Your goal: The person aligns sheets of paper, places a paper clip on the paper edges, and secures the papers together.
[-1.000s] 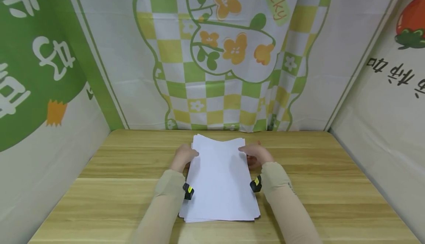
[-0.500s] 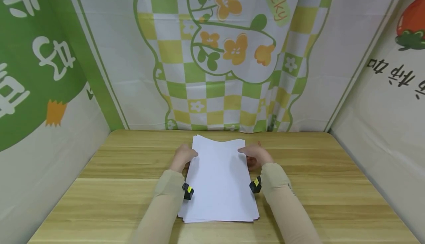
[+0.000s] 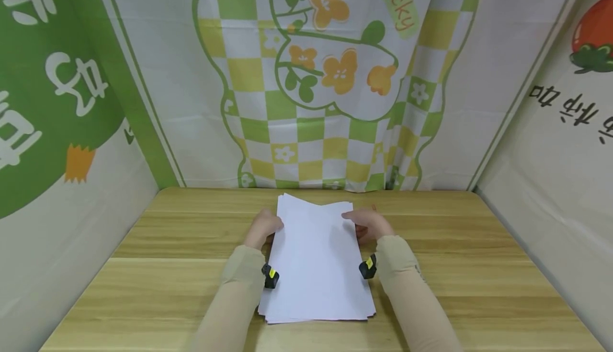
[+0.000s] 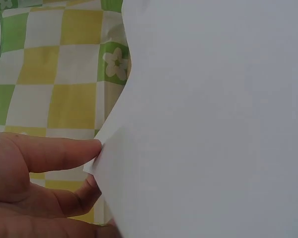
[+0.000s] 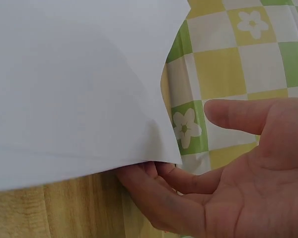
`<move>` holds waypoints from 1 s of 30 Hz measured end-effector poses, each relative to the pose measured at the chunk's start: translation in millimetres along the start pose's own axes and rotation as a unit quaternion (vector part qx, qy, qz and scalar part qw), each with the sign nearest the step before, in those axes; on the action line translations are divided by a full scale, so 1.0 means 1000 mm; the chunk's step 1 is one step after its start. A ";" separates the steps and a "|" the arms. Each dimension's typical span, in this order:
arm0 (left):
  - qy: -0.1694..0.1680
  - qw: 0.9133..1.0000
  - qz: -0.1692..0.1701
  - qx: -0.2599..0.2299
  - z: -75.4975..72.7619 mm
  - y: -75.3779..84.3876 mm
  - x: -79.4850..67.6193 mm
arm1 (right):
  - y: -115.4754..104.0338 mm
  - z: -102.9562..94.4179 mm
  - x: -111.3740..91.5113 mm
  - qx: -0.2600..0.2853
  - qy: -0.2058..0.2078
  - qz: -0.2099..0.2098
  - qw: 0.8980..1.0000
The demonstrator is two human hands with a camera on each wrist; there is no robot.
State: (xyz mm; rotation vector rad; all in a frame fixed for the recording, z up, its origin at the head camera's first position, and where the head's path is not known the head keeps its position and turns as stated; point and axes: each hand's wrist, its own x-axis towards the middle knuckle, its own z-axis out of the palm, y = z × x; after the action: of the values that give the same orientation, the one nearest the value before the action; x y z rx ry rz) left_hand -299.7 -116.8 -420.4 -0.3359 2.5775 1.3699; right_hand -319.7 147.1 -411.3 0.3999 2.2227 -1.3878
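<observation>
A stack of white paper lies lengthwise in front of me, its near edges slightly uneven and its far edge dipping in the middle. My left hand pinches the far left corner; in the left wrist view the thumb is on the sheet's edge and the fingers are partly hidden behind it. At the far right corner, my right hand has its fingers reaching under the paper and bearing its edge. Its thumb stands apart from the sheet in the right wrist view.
The wooden table extends to both sides. A checked curtain hangs behind its far edge, and printed cloth walls flank it left and right. A thin red thing shows just beyond my right hand.
The dip in the paper's far edge has become sharper. My left thumb has slid slightly outward toward the edge; both arms stay nearly in place.
</observation>
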 end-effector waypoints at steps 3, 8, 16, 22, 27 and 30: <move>0.001 1.000 -0.003 0.011 -0.001 0.002 -0.001 | -0.001 0.000 -0.001 0.000 -0.010 -0.007 1.000; 0.003 1.000 0.011 -0.005 -0.004 0.004 0.000 | -0.002 0.000 -0.002 -0.011 -0.011 -0.009 1.000; -0.007 1.000 0.005 -0.002 -0.004 0.005 0.000 | 0.001 0.002 0.002 -0.015 -0.017 -0.010 1.000; -0.010 1.000 0.008 -0.003 -0.005 0.007 0.000 | 0.003 0.002 0.005 -0.059 -0.017 -0.025 0.998; -0.020 0.999 0.013 -0.038 -0.004 0.007 -0.001 | 0.003 0.001 0.005 -0.065 -0.025 -0.035 0.997; -0.025 0.997 0.004 -0.076 -0.003 0.005 -0.001 | 0.004 0.001 0.005 -0.045 -0.032 -0.043 0.998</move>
State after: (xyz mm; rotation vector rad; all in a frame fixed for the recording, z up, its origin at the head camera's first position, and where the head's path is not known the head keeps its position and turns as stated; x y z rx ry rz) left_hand -300.1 -116.5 -414.9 -0.3109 2.4430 1.5603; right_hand -321.6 147.8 -417.1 0.2288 2.2631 -1.3183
